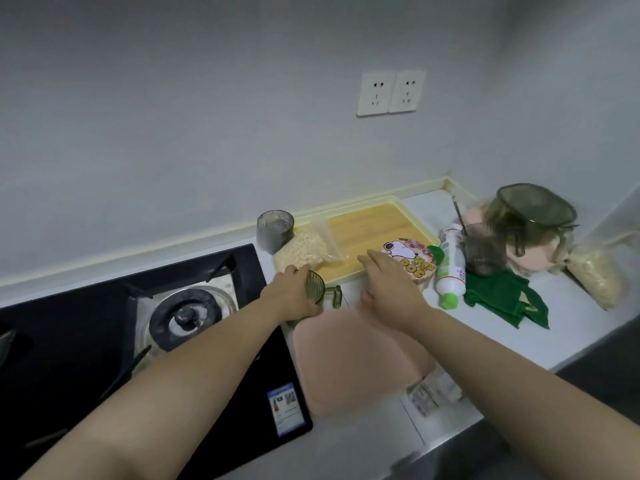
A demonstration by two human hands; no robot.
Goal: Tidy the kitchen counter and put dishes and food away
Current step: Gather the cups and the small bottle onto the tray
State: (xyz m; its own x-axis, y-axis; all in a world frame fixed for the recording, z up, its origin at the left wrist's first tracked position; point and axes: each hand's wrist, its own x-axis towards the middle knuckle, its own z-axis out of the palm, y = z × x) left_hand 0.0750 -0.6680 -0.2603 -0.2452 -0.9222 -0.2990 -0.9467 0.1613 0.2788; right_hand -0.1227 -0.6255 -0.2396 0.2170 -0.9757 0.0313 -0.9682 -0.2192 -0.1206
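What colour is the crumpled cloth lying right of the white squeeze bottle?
Bright green. The crumpled cloth shows best in the head view, the only one.

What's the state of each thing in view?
left hand, grips green cup
right hand, open, fingers straight over cartoon-dog packet
white bottle, capped, lying on its side
oat bag, lying partly on tray
glass jar, upright
burner, no flame
wall sockets, nothing plugged in
green cloth, crumpled
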